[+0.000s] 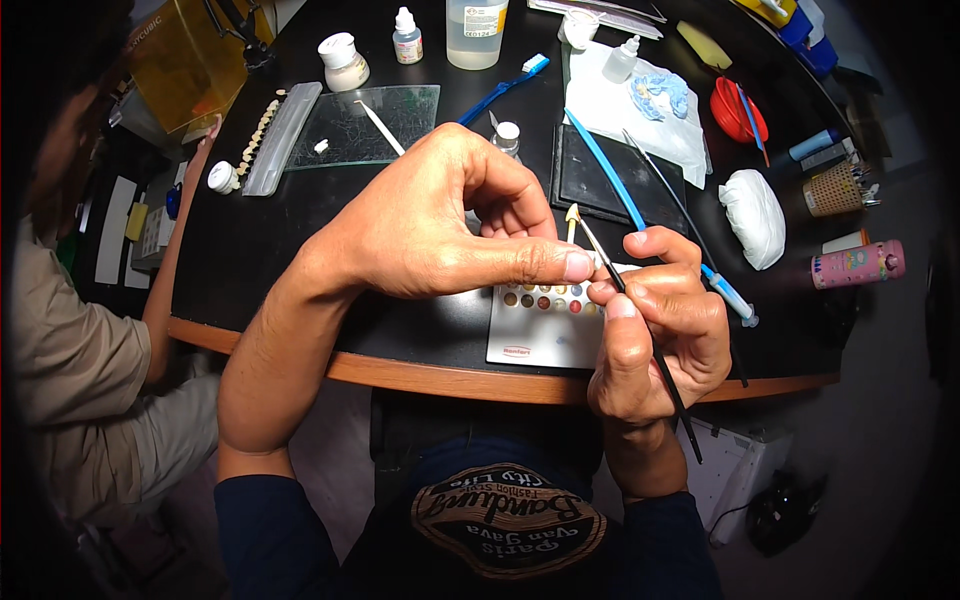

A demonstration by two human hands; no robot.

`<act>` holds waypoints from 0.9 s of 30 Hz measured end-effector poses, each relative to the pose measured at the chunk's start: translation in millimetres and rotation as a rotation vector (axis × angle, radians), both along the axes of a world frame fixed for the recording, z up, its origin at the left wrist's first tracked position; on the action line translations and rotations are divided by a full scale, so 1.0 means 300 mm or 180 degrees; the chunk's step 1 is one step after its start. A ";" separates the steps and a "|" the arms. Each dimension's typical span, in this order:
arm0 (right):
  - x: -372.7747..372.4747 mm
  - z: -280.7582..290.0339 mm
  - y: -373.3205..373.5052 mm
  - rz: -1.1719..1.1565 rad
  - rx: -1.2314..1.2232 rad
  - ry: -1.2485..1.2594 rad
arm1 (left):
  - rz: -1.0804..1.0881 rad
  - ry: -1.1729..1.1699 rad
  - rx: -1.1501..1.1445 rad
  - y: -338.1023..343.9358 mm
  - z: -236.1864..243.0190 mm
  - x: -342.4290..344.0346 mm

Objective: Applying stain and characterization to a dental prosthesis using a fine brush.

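My left hand is closed in a pinch on a thin pale stick, which stands upright above the thumb tip. On the stick's top sits a small cream tooth-shaped piece. My right hand grips a fine paintbrush with a black handle, slanting up to the left. Its tip is at or very near the tooth piece; contact is too small to tell. The hands meet at the fingertips. Below them lies a white paint palette with rows of coloured wells, partly hidden by my hands.
Behind my left hand lie a glass slab, a tooth shade guide and a blue toothbrush. A black block, white tissue, long blue brush and red bowl sit farther right. Another person's arm rests at left.
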State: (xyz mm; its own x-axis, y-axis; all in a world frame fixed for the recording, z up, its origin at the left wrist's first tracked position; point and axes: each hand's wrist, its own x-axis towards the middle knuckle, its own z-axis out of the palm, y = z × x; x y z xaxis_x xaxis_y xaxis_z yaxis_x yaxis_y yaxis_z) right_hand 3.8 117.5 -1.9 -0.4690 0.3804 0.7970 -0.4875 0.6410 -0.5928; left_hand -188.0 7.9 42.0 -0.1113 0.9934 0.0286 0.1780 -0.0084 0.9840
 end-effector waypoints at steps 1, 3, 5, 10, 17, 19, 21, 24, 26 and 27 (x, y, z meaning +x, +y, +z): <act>0.001 0.001 0.001 0.0009 -0.0005 -0.0012 | -0.0003 -0.0002 0.0002 0.000 0.001 0.000; 0.002 0.001 -0.002 0.0034 -0.0064 0.0004 | 0.0012 0.0016 0.0014 0.000 0.002 0.001; 0.004 -0.003 -0.004 0.0062 -0.0126 0.0026 | 0.0010 0.0035 0.0022 0.000 0.001 0.001; 0.003 0.003 0.001 -0.0042 0.0012 0.0023 | 0.0007 0.0041 0.0043 0.000 0.000 0.000; 0.005 0.006 -0.004 0.0006 0.0009 -0.0046 | 0.0020 0.0024 0.0014 0.001 0.002 0.002; 0.004 -0.005 -0.013 0.0006 -0.0262 0.0033 | 0.0011 0.0030 0.0014 0.001 0.005 0.002; 0.005 0.003 -0.009 0.0018 -0.0212 0.0017 | 0.0010 0.0067 0.0002 0.001 0.007 0.000; 0.003 0.007 -0.009 0.0016 -0.0119 -0.0015 | 0.0023 0.0075 -0.0003 -0.003 0.005 0.000; 0.002 0.007 -0.007 -0.0008 -0.0065 -0.0030 | 0.0029 0.0061 -0.0012 -0.002 0.006 0.001; 0.002 0.007 -0.006 -0.0010 -0.0036 -0.0028 | 0.0037 0.0048 -0.0023 -0.002 0.006 0.001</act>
